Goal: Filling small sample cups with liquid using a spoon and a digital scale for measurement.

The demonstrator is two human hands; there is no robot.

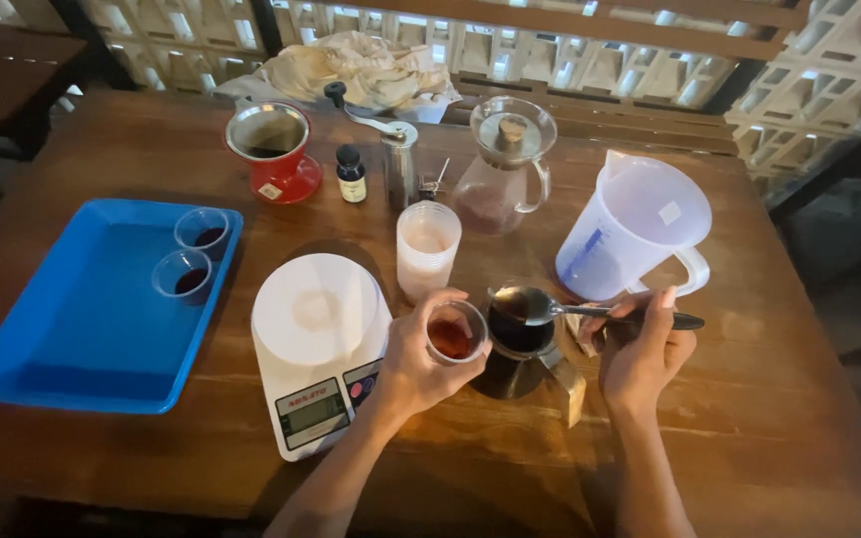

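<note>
My left hand [413,364] grips a small clear plastic cup [455,333] with a little reddish-brown liquid in it, held just left of a dark metal pot [522,357] with a wooden handle. My right hand [643,351] holds a metal spoon [530,304] by its dark handle, the bowl of the spoon hovering level over the pot's mouth, close to the cup's rim. A white digital kitchen scale [319,344] lies directly left of my left hand.
A blue tray [82,329] at the left carries two small cups of dark liquid. Behind stand a stack of clear cups [428,249], a large plastic measuring jug [635,231], a glass carafe [503,169], a hand grinder [398,159], a small dark bottle [351,174] and a red dripper [273,149].
</note>
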